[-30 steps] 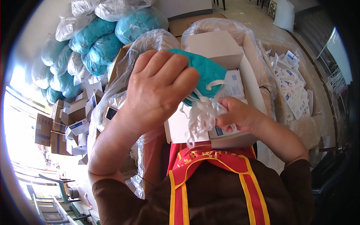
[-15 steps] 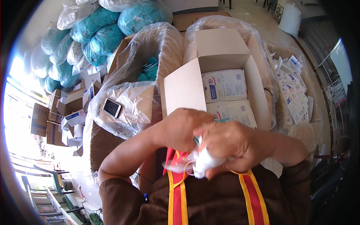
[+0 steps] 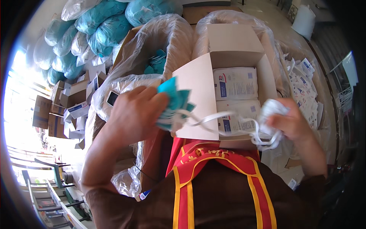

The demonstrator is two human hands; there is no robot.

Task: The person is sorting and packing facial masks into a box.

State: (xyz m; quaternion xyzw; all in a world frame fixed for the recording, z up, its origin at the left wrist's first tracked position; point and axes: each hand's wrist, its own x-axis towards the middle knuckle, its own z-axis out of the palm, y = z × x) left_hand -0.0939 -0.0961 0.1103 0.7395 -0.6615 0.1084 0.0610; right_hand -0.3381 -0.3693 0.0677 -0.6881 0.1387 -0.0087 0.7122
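Note:
My left hand (image 3: 135,114) grips a folded teal cloth piece (image 3: 173,101) at chest height, in front of an open white cardboard box (image 3: 236,49). White ties (image 3: 221,118) run from the teal piece across to my right hand (image 3: 291,124), which is closed on a bunched wad of white ties (image 3: 272,108). The two hands are held apart with the ties stretched between them. Flat white sealed packets (image 3: 234,82) lie inside the box.
A clear plastic-lined carton (image 3: 152,42) with more teal pieces stands left of the box. Clear bags of teal items (image 3: 99,23) pile at the far left. Small white boxes (image 3: 80,107) sit at left, and loose white packets (image 3: 305,84) lie at right.
A second ago both hands held the teal piece up near the box; then they came together low at my chest. Now they have pulled apart, stretching the white ties between them.

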